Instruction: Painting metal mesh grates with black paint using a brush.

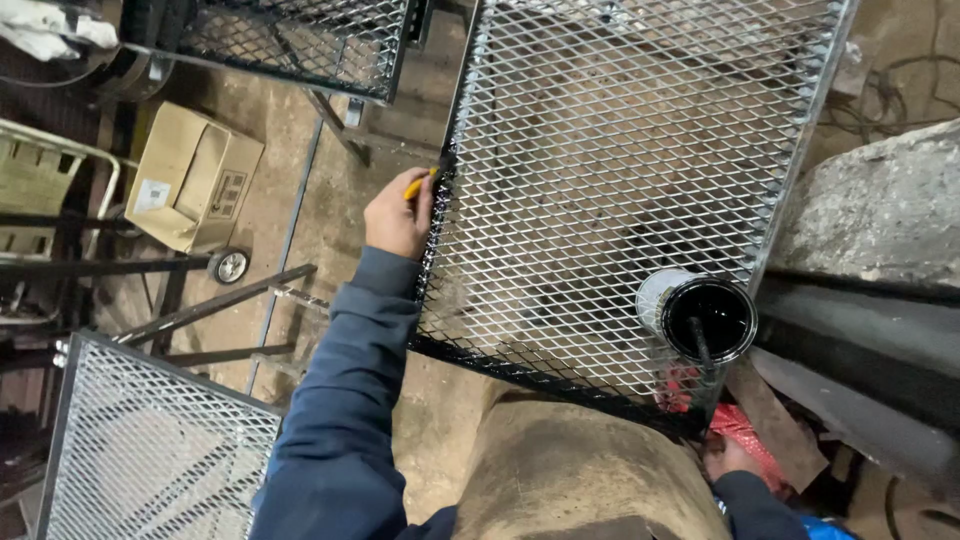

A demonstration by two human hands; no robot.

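Observation:
My left hand [398, 215] grips a yellow-handled paintbrush [425, 180]. Its dark bristles touch the left frame bar of a large expanded-metal mesh panel [600, 150]. The panel's lower frame edge [520, 370] looks wet and black. An open can of black paint [700, 315] with a stick in it sits at the panel's lower right corner. My right hand [733, 457] is just below that corner, against a red cloth [740, 425]. Its fingers are hidden by the cloth and the frame. My knee in brown trousers [580, 470] is under the panel.
A second mesh panel [150, 450] lies at the lower left and a third [290, 35] at the top. A cardboard box [190, 180] on a wheeled trolley stands on the concrete floor. Metal bars [210, 300] lie left, and a stone block [880, 200] stands on the right.

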